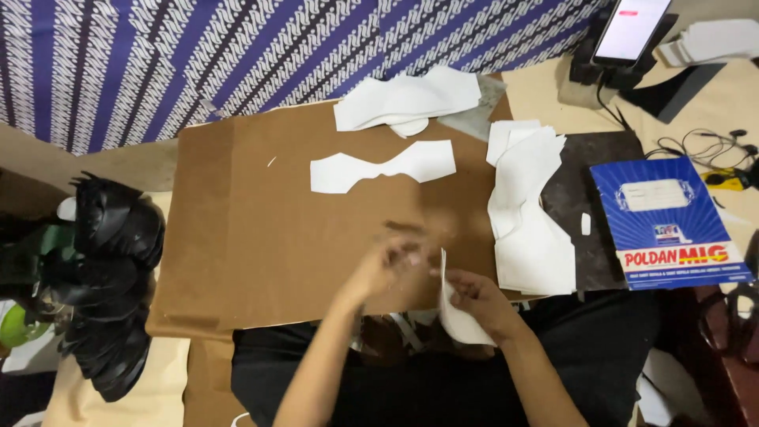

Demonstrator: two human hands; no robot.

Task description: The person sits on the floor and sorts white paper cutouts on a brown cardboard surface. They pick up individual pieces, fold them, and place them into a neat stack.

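Hands meet at near edge of the brown cardboard work board (261, 237). My right hand (474, 296) pinches a white curved cut-out piece of thin sheet (455, 316), held upright on its edge over my lap. My left hand (387, 265) is blurred just beside it; I cannot tell if its fingers are spread or pressed together, or if they touch the piece.

Risks, as I judge:
- the piece is thin & floppy, so a hard pinch may crease it;
- it hangs past the board edge, so if it slips it falls w/ nothing under it;
- the stack of white cut-out pieces (530, 213) lies near my right forearm, an elbow may push it over the dark mat (593, 198).
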